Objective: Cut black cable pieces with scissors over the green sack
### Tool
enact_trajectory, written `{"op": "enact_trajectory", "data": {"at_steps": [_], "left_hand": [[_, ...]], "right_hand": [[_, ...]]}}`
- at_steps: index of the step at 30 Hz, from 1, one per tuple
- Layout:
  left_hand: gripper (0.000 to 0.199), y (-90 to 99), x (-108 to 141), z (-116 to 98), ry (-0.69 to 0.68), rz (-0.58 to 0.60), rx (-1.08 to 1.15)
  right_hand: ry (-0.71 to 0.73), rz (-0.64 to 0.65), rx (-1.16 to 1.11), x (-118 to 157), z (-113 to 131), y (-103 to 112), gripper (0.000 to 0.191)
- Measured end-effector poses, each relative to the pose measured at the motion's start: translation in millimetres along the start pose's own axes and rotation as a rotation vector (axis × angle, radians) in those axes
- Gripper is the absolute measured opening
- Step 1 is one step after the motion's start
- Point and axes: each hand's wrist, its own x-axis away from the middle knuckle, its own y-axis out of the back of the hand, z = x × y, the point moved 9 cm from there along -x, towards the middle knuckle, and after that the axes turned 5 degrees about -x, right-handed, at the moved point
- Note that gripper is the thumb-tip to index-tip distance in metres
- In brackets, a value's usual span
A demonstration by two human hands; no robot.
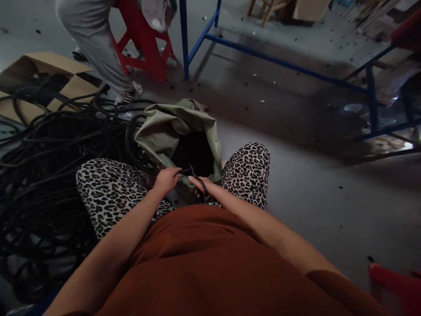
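Observation:
My right hand (203,184) is closed around the dark handles of a pair of scissors (192,170), whose blades point up and away from me. My left hand (167,179) is closed on a black rubber strip (182,171), its end reaching toward the blades. Whether the blades touch the strip I cannot tell. Just beyond both hands, between my knees, stands a green woven sack (159,133) with its mouth open. Its inside is dark, with small black pieces faintly visible.
Tangled black rubber strips (59,143) heap on the floor to my left, beside an open cardboard box (76,89). A person's leg (93,43) and a red plastic stool (145,40) stand ahead. A blue metal frame (269,63) crosses the upper right. Small black bits dot the floor.

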Motion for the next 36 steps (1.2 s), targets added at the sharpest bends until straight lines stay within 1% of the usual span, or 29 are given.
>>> {"op": "enact_trajectory", "data": {"at_steps": [4, 10, 16, 21, 24, 29, 36], "left_hand": [[0.034, -0.9, 0.0, -1.2, -0.002, 0.018, 0.001], [0.034, -4.5, -0.1, -1.9, -0.008, 0.046, 0.043], [0.035, 1.6, 3.1, 6.7, 0.020, 0.059, -0.031], [0.033, -1.8, 3.1, 8.3, 0.015, 0.088, -0.059], [0.033, -5.7, 2.4, 9.4, 0.020, 0.103, -0.087], [0.032, -8.5, 3.1, 11.2, 0.032, 0.129, -0.148], [0.031, -9.2, 3.7, 16.7, 0.070, 0.130, -0.146]], "right_hand": [[0.000, -0.003, 0.013, 2.8, 3.6, 0.2, 0.050], [0.013, -0.075, 0.033, 1.5, 5.5, 8.1, 0.046], [0.028, -0.128, 0.043, -5.1, 0.0, 17.7, 0.041], [0.029, -0.164, 0.173, -2.8, 4.5, 21.4, 0.041], [0.035, -0.147, 0.229, -3.9, 4.1, 19.6, 0.042], [0.035, -0.137, 0.257, -8.9, -2.2, 18.8, 0.044], [0.024, -0.160, 0.172, -9.3, -4.3, 23.6, 0.046]]}}
